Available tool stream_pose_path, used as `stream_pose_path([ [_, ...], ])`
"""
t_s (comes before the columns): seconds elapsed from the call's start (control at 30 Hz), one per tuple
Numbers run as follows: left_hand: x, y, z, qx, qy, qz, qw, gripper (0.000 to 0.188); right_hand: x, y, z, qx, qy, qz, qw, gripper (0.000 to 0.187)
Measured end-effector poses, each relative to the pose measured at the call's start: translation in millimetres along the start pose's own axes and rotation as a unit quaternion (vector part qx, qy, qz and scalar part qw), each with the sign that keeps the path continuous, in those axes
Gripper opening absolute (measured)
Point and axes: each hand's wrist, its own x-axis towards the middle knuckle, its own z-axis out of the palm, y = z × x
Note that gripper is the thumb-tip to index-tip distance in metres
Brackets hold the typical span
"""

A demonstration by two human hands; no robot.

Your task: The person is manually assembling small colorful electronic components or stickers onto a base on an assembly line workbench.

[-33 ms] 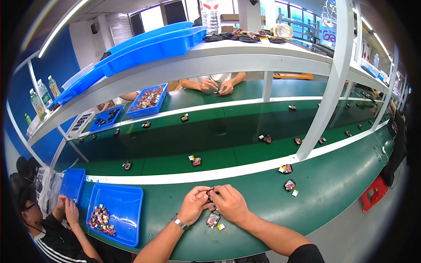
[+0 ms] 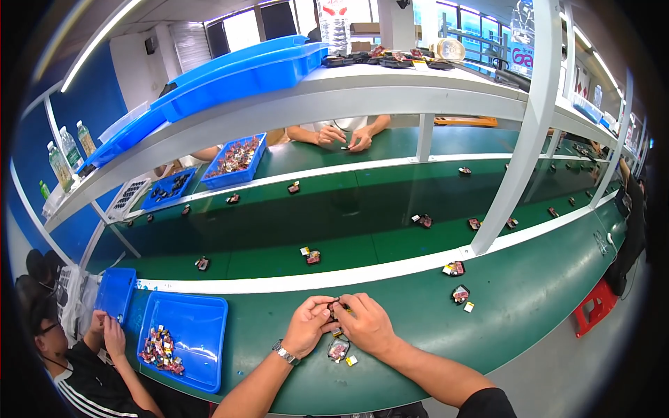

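My left hand (image 2: 309, 327), with a metal-banded watch at its wrist, and my right hand (image 2: 366, 326) come together over the green bench. Between their pinched fingers is a small black-framed electronic part (image 2: 334, 306), mostly covered by the fingers. Just below the hands another such part (image 2: 338, 350), with a reddish board in a black frame, lies on the bench, its yellow-and-white tag (image 2: 351, 360) beside it. Farther right on the bench rest two similar parts, one (image 2: 454, 268) by the white rail and one (image 2: 460, 294) nearer me.
At my left stands a blue tray (image 2: 219, 341) with a heap of small boards. A co-worker (image 2: 66, 355) sits beyond it, hands near a smaller blue tray (image 2: 129, 282). Past the white rail (image 2: 334, 272), parts lie spread along a green belt (image 2: 334, 202). A shelf post (image 2: 519, 153) rises at right.
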Motion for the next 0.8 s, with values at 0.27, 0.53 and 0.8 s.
stream_pose_path([
  [0.27,0,4,3,-0.024,0.028,0.045,0.998,0.030,10,6,14,0.097,0.002,0.040,0.995,0.026],
  [0.53,21,19,-50,0.240,0.208,0.235,0.919,0.015,60,114,65,-0.055,0.002,0.247,0.968,0.017],
  [0.8,13,18,-50,0.254,0.233,0.216,0.914,0.011,78,53,99,-0.044,-0.080,0.274,0.957,0.064],
])
